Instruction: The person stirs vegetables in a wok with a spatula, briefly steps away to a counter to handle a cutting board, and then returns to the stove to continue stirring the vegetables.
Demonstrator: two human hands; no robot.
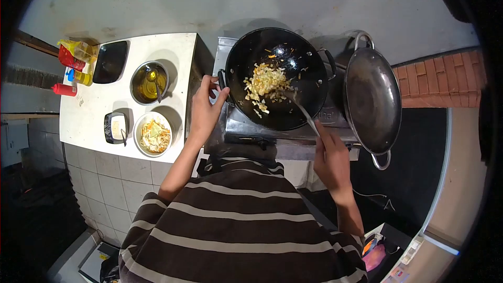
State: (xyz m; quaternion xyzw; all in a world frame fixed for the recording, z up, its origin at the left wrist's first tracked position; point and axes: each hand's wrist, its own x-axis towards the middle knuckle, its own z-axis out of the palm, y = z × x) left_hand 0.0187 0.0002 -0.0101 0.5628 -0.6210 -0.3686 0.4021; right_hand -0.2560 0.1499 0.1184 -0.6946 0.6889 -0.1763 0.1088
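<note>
**Now: one hand on the wok, one on the spatula**

Firmly, the fingers of my left hand (204,109) curl together around the side handle (222,79) at the wok's nine o'clock edge, with the thumb lying toward the rim. My right hand (331,160) is wrapped shut round the spatula (303,111), and its metal shaft runs up toward eleven o'clock into the pan. The black wok (293,57) sits on the stove (246,128) straight ahead of me at twelve o'clock. A heap of pale chopped food (264,85) lies near its middle, and the spatula's tip touches the heap.

At three o'clock from the wok a second wok (372,99) stands just beside it. At nine o'clock is the white counter (94,120). It carries a steel bowl of oil (149,82), a bowl of shredded vegetables (153,135), a small black tub (116,127) and a black tray (110,62). Bottles (78,63) crowd the counter's far left corner.
</note>
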